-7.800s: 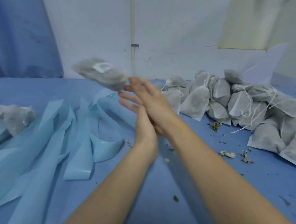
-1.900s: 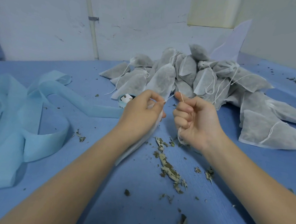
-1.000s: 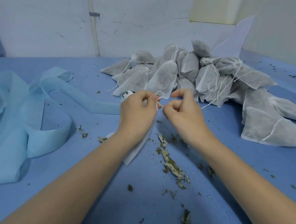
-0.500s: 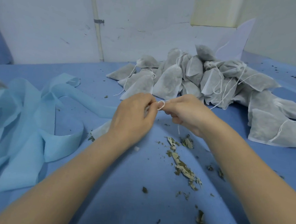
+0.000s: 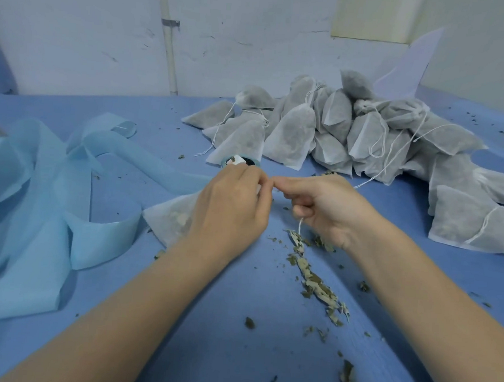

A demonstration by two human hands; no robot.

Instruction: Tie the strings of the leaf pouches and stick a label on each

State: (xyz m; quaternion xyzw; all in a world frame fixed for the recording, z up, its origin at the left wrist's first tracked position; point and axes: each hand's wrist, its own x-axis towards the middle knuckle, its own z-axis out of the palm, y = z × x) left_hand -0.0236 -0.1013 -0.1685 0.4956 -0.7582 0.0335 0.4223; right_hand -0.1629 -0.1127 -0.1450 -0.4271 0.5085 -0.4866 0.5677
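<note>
Head view: two bare hands meet over a blue-covered table (image 5: 235,352), fingertips touching above a white leaf pouch (image 5: 169,218). The left hand (image 5: 232,210) covers the pouch's neck; its fingers curl in a closed grip at the top of the pouch, though what exactly they pinch is hidden behind the knuckles. The right hand (image 5: 329,210) is also curled, forefinger and thumb pinched toward the left, with a thin white string (image 5: 300,224) trailing down from under its palm. The knot itself, if any, cannot be made out between the fingertips.

The pouch lies tilted on the table, only its lower left corner showing beyond the left wrist. Just past the left hand a roll of labels (image 5: 241,160) is mostly blocked by the knuckles. A heap of filled pouches (image 5: 337,131) sits behind, running off the right edge. Light blue backing strips (image 5: 37,201) sprawl at left, cut off by the frame. Dry leaf crumbs (image 5: 313,280) scatter between the forearms.
</note>
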